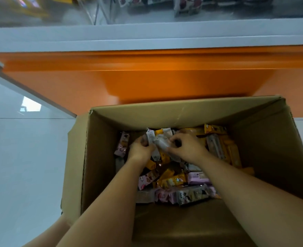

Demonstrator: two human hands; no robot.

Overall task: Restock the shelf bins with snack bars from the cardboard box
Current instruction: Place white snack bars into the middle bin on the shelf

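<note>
An open cardboard box [100,157] stands on the floor below me, its bottom covered with several loose snack bars [172,180] in yellow, pink and white wrappers. Both my arms reach down into it. My left hand [140,148] grips white-wrapped bars [151,139] held upright. My right hand [186,146] has its fingers curled round the same small bunch of white-wrapped bars between the two hands. At the top of the view, clear shelf bins [186,6] hold packaged snacks, blurred.
An orange shelf base [147,77] rises directly behind the box, topped by a pale grey shelf ledge [147,38]. Light grey floor tiles [22,157] spread to the left. The box's near flap [182,225] lies folded inward.
</note>
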